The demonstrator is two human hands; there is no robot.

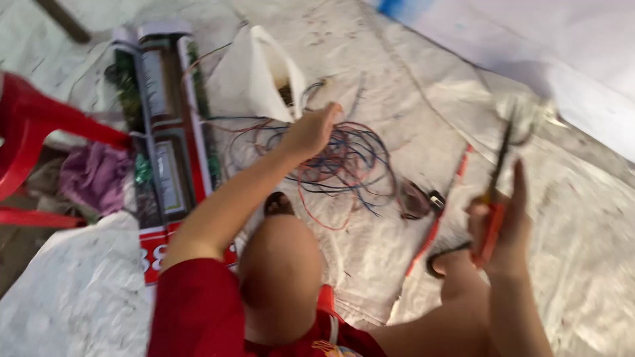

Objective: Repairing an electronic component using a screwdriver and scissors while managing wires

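My left hand reaches forward over a tangle of thin red, blue and dark wires spread on the white sheet, its fingers curled on the strands near the pile's upper edge. My right hand is raised at the right and grips the orange handles of a pair of cutters, whose dark jaws point up. My bare knee sits between the two arms. The picture is blurred by motion.
A white plastic bag stands open beside the wires. Flat printed cartons lie at the left, next to a red plastic chair and a purple cloth. A thin red rod and a small dark part lie on the sheet.
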